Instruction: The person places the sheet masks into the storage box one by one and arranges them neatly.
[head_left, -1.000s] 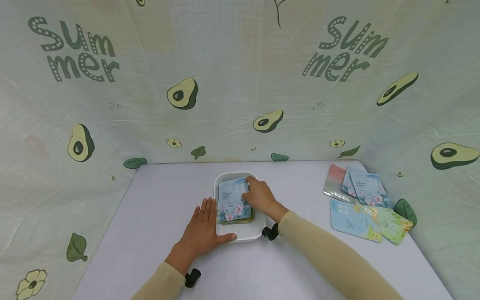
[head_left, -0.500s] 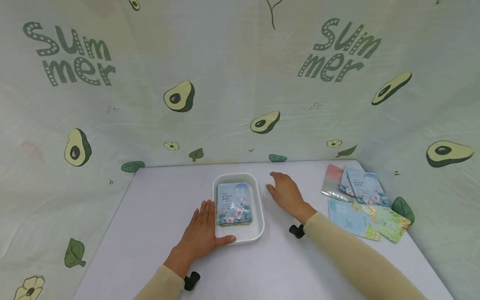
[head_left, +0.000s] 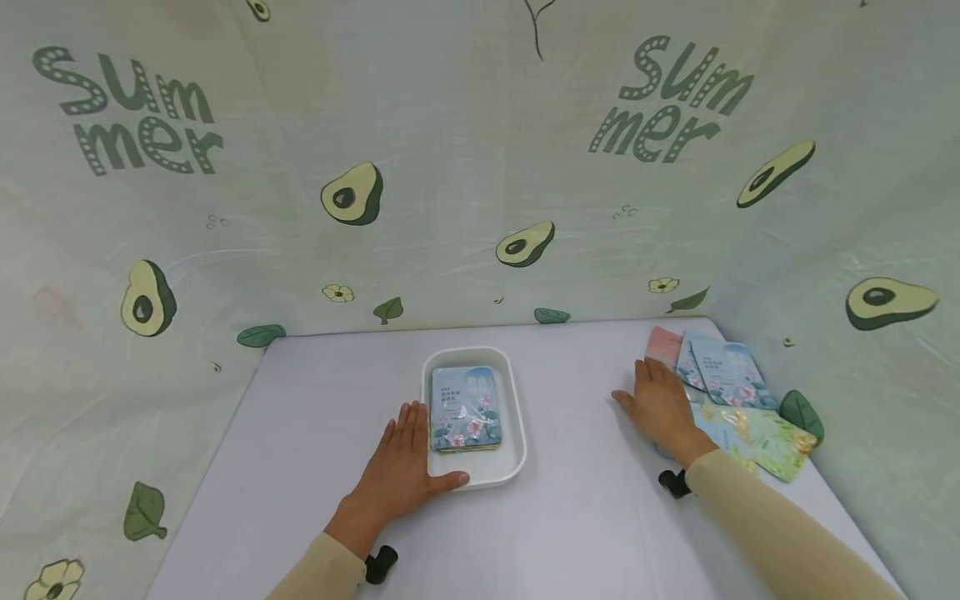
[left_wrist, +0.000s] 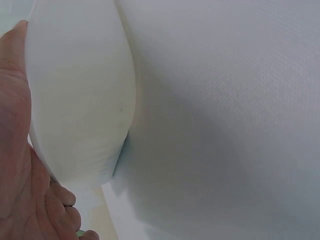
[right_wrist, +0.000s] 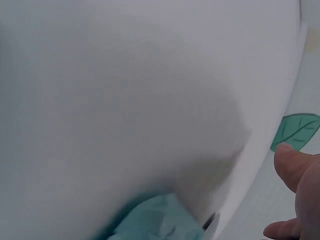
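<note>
A white tray holds a neat stack of blue floral sachets. Against its left side and front corner lies my left hand, fingers straight and thumb spread along the front rim. The left wrist view shows the tray's outer wall beside that palm. My right hand reaches over the loose sachets at the right, fingers extended, thumb apart, nothing held. Partly under it are a pink-and-silver sachet and a light blue sachet. In the right wrist view, a bluish sachet shows below the thumb.
Two blue floral sachets overlap at the back right, with a green sachet in front of them. A white cloth covers the table. Behind and beside it hangs a printed avocado curtain.
My right hand has let go of the stack in the tray and moved right to the loose sachets. The left hand has stayed at the tray; the head view has shifted slightly.
</note>
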